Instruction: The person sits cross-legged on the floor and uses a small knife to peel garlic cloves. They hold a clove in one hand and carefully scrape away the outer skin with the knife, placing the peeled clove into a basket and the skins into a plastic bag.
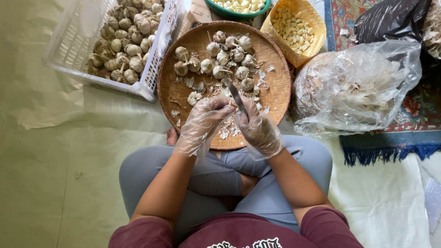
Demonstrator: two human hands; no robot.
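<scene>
Nearest: crossed legs in grey trousers (pixel 216 177), seated on pale green floor sheet (pixel 55 174). Above them, left hand (pixel 202 121) in thin clear plastic glove, fingers curled, closed around something small and pale, probably a garlic piece, though mostly hidden. Right hand (pixel 257 128), gloved likewise, wrapped around small knife with grey blade (pixel 237 97), tip pointing away. Both hands over near edge of round woven bamboo tray (pixel 275 92). Papery white garlic skins (pixel 228 131) heaped at that near edge; about a dozen whole garlic bulbs (pixel 216 59) waiting unpeeled across middle and far side. Left of tray, white plastic crate of unpeeled bulbs (pixel 121 41), well filled. Far edge: yellow woven basket of peeled cloves (pixel 294 30), green-rimmed bowl of peeled cloves (pixel 239 7). Right: clear plastic bag of skins (pixel 353 89). Judged: well begun, much left.
</scene>
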